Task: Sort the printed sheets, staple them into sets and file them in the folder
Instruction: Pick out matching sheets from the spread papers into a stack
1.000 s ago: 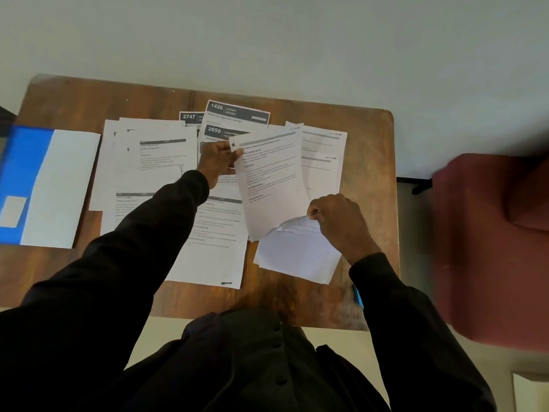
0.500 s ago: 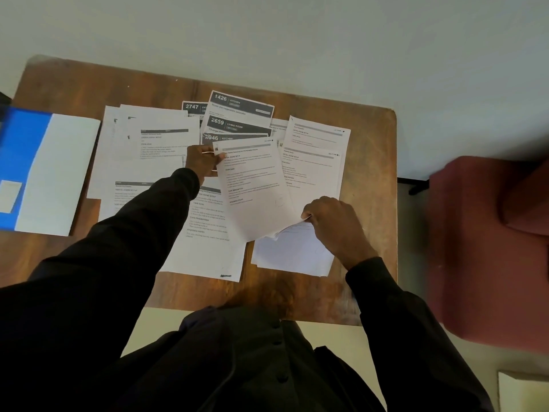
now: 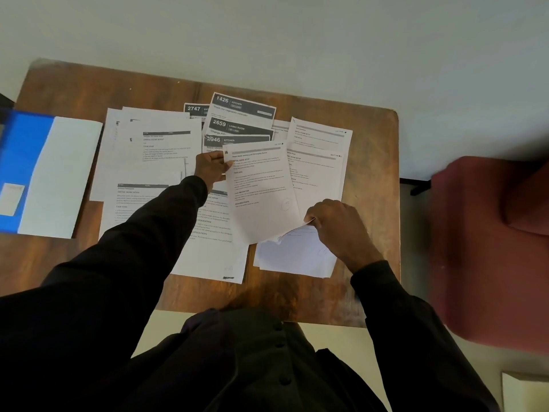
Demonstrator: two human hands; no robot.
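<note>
A wooden tabletop [image 3: 89, 87] is seen from above, set against a pale wall, with a dark red armchair [image 3: 490, 248] just beyond its right edge. An open blue folder [image 3: 26, 150] is laid across the left edge, a white page [image 3: 59, 176] resting on its right half. Printed sheets [image 3: 154, 150] are spread in overlapping layers from beside the folder to the middle of the tabletop, and one more printed page [image 3: 214, 248] is laid toward the near edge. Two further text sheets [image 3: 320, 162] are placed near the far right corner, one overlapping the other.

A single printed sheet [image 3: 261, 191] is held over the middle of the tabletop, tilted, its lower corner curled upward. Beneath that corner, a small stack of blank-looking pages [image 3: 294, 257] is set near the near right edge. Four dark-headed sheets are fanned near the far edge: those numbered 1426 [image 3: 242, 107], 2659 [image 3: 237, 127] and 2946 [image 3: 225, 141] overlap one another, and one numbered 2747 [image 3: 194, 109] is tucked just to their left.

Both arms are covered by black sleeves. The held sheet's upper left corner is pinched by the left hand [image 3: 211, 169], thumb on top. Its lower right corner is pinched between thumb and curled fingers of the right hand [image 3: 338, 227], just above the small stack.
</note>
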